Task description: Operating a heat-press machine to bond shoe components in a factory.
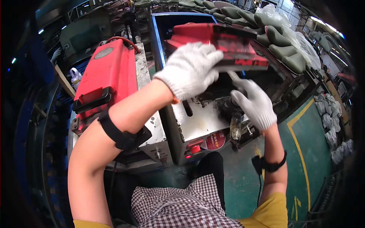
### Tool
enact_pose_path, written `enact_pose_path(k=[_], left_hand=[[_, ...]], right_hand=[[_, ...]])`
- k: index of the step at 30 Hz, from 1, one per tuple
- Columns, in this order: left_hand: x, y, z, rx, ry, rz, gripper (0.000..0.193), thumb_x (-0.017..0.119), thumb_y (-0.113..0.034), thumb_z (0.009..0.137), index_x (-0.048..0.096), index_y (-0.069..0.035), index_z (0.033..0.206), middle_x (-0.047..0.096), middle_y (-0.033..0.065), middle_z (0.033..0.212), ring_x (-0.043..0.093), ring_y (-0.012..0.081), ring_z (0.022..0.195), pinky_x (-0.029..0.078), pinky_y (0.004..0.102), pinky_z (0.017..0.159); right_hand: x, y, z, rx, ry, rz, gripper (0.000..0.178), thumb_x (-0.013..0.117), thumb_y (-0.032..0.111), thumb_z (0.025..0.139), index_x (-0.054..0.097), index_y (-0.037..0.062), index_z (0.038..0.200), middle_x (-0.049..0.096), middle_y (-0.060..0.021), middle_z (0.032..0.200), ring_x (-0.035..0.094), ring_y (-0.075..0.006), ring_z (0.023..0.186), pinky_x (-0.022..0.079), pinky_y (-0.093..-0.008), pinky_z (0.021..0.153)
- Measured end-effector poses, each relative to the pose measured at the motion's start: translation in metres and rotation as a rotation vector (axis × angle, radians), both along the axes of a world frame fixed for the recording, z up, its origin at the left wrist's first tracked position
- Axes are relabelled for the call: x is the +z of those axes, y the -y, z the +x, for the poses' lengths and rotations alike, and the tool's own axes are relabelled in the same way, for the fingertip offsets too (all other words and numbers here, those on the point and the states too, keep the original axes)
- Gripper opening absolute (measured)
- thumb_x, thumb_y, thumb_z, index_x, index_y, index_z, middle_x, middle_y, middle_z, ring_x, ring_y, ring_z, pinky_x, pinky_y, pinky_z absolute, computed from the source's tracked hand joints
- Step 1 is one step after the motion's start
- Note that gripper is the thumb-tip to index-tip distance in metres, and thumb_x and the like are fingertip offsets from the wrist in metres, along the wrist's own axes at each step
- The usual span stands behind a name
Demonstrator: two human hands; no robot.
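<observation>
White knitted cloth gloves (260,106) look matt and softly rough; the red boxy cover (201,34) at upper centre, smooth and semi-glossy; the silver metal machine top (201,118) at centre, scuffed.

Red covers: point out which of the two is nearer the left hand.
The red cover on the right: the left hand overlaps its near side in the picture. The red cover on the left, with an oval badge, has neither hand at it.
</observation>
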State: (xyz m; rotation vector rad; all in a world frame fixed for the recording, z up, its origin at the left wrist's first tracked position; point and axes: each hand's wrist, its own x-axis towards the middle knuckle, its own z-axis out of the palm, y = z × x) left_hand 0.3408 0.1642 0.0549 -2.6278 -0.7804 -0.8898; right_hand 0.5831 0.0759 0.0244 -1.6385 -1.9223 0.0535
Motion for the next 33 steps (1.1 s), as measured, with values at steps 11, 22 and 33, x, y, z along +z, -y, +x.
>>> enact_pose_path(k=[11,22,33], left_hand=[[0.115,-0.053,-0.001,0.057,0.291,0.296,0.028,0.062,-0.020,0.087,0.069,-0.003,0.109,0.070,0.0230,0.104,0.068,0.0421,0.100,0.053,0.0516,0.094],[0.095,-0.049,-0.029,0.027,0.346,0.160,0.066,0.063,-0.039,0.096,0.052,-0.007,0.152,0.050,0.0225,0.156,0.049,0.0401,0.145,0.041,0.0448,0.120],[-0.069,0.179,-0.145,-0.096,1.084,-0.955,0.119,0.068,-0.076,0.091,0.019,0.003,0.165,0.050,0.0235,0.151,0.050,0.0300,0.142,0.040,0.0415,0.118]], right_hand=[[-0.032,-0.225,-0.042,0.001,0.509,-0.587,0.123,0.072,0.069,0.082,0.018,0.0019,0.170,0.038,-0.0272,0.167,0.045,-0.0376,0.151,0.037,-0.0425,0.124],[0.021,-0.133,-0.001,0.170,-1.055,-0.883,0.047,0.060,0.054,0.100,0.071,0.0109,0.115,0.078,-0.0085,0.095,0.078,-0.0223,0.077,0.058,-0.0334,0.054],[-0.039,0.023,-0.145,0.802,-1.498,-0.682,0.063,0.053,0.045,0.107,0.051,0.0039,0.155,0.063,-0.0155,0.146,0.064,-0.0270,0.127,0.051,-0.0447,0.109]])
